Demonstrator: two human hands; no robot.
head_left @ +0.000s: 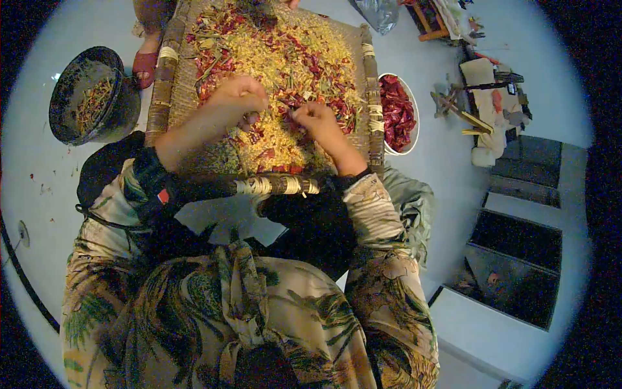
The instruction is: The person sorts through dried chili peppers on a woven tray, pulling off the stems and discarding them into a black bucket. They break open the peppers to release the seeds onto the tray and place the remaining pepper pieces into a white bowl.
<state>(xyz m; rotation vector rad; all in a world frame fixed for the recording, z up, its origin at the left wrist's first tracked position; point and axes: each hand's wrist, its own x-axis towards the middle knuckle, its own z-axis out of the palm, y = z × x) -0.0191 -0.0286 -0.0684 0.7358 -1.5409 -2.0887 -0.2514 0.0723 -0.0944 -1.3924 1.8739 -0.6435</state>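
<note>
At the middle of the woven tray (166, 78), the left hand (238, 97) curls closed over dried chilli pieces (338, 105) and the right hand (317, 120) pinches some, light brittle flakes that probably crumble unless taken gently by fingertips.

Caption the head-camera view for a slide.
Left hand and right hand sort dried red chilli pieces and yellow seeds on a woven tray.
</note>
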